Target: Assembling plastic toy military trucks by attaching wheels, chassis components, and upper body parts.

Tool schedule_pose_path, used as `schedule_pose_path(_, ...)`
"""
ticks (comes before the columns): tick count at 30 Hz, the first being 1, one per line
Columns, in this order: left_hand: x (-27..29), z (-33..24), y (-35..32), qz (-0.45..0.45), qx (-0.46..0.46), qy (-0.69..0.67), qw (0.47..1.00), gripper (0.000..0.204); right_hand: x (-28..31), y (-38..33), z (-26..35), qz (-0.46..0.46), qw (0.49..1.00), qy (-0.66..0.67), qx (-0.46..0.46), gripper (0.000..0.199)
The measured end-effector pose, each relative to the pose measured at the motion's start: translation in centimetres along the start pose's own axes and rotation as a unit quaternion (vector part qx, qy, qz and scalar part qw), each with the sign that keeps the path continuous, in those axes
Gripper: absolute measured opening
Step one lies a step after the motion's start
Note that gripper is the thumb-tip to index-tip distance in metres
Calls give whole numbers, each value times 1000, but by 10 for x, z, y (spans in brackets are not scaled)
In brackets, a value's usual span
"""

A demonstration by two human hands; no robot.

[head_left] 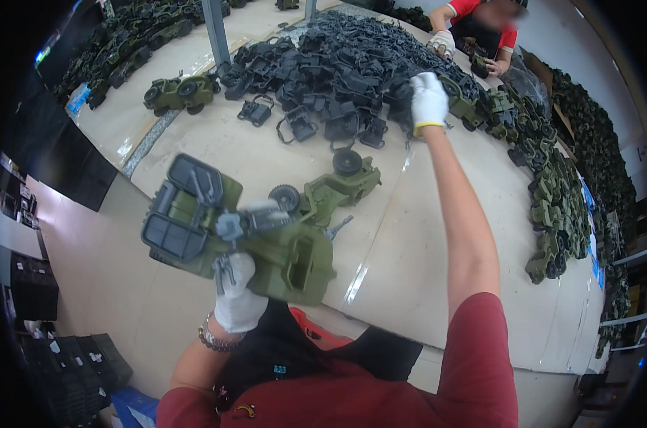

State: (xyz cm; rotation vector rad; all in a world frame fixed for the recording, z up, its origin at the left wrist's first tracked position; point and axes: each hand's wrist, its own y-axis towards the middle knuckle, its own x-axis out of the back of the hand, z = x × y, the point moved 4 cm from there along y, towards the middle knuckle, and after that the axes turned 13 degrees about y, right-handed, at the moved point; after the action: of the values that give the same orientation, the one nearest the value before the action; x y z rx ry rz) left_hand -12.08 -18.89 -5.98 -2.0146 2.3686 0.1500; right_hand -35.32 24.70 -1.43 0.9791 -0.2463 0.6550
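Note:
My left hand, in a white glove, grips a green toy jeep with dark grey plastic fittings at its left end. The jeep is held tilted above the near edge of the table. Stretched far forward, my right hand, also gloved, is at the right side of a heap of dark grey plastic parts. Its fingers look curled, but what they hold is hidden. Another green jeep body with black wheels lies on the table just beyond the held one.
A co-worker in red handles a part at the far right. Rows of green toy jeeps line the right edge, with more at the back left. One jeep lies near a metal post. Black crates stand lower left.

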Motion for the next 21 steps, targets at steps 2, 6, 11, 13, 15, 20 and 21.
schedule_pose_path(2, -3, -9, 8, -17, -35, 42, 998, 73, 40, -6, -10, 23, 993, 117, 26, 19)
schedule_pose_path(6, -22, -60, 6, 30, -79, -147, 986, 88, 138, -66, 21, 345, 919, 180, -68, 13)
schedule_pose_path(11, -58, -67, -11, 141, 16, -214, 967, 89, 196, -157, 6, 536, 828, 104, -126, 20)
schedule_pose_path(13, -75, -51, -18, 167, 64, -245, 953, 67, 211, -179, 0, 533, 838, 86, -74, 25)
schedule_pose_path(15, -96, -45, -22, 215, 111, -220, 945, 56, 228, -178, 16, 305, 952, -10, -40, 40)
schedule_pose_path(20, -125, -25, -25, 168, 130, -225, 951, 53, 220, -246, 51, 278, 944, -179, -7, 63)
schedule_pose_path(21, -127, -22, -24, 163, 122, -208, 957, 52, 220, -249, 52, 280, 944, -176, -4, 63)
